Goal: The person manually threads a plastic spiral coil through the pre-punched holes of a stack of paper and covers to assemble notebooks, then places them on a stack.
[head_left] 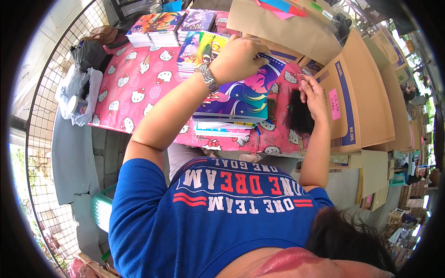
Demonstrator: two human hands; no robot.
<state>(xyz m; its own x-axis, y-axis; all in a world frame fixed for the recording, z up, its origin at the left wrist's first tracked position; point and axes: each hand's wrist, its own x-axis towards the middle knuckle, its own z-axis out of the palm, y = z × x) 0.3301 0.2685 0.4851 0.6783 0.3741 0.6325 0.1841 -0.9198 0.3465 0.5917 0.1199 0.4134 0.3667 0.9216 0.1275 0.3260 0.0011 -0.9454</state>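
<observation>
My left hand (243, 54), with a metal watch on its wrist, reaches over a pile of notebooks. Its fingers are curled at the top edge of the uppermost notebook (248, 99), which has a purple and teal illustrated cover. A row of small punched holes runs along that edge. Beneath it lie more notebooks with white and coloured edges. To the right, my right hand (315, 97) pinches a thin pink toothed strip (297, 69), partly lost against the pink cloth. Below those fingers lies a dark bundle of black bristle-like strands (299, 113).
The pink patterned tablecloth (139, 92) covers the table. Stacks of illustrated notebooks (155, 30) stand at the back. Large cardboard boxes (366, 97) flank the right side, and brown board (278, 28) stands behind. A white plastic bag (81, 95) hangs at the left edge, near a wire grille.
</observation>
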